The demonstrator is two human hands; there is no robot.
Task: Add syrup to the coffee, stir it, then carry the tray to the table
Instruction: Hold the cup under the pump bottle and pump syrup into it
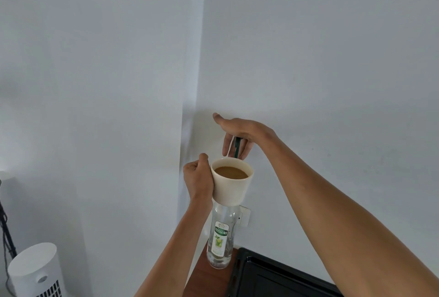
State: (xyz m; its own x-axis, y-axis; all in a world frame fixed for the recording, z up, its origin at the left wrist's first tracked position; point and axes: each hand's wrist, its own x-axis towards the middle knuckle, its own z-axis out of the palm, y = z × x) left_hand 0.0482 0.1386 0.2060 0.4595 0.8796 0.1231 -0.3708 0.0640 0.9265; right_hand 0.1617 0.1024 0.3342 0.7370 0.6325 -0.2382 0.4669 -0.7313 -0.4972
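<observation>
Hands (198, 178) (237, 134) raised, gripping cup (234, 190), stirrer (237, 147).

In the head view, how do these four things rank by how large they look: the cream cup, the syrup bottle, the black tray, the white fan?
Largest to smallest, as they look:
1. black tray, though cut by the frame edge
2. white fan, also cut off
3. syrup bottle and cream cup: too alike to rank; the cup hides the bottle's top and is held nearer the camera.

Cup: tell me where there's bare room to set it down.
The black tray right of the bottle shows bare. The wooden counter left of it is a narrow strip, crowded by the bottle. The left hand holds the cup.
</observation>
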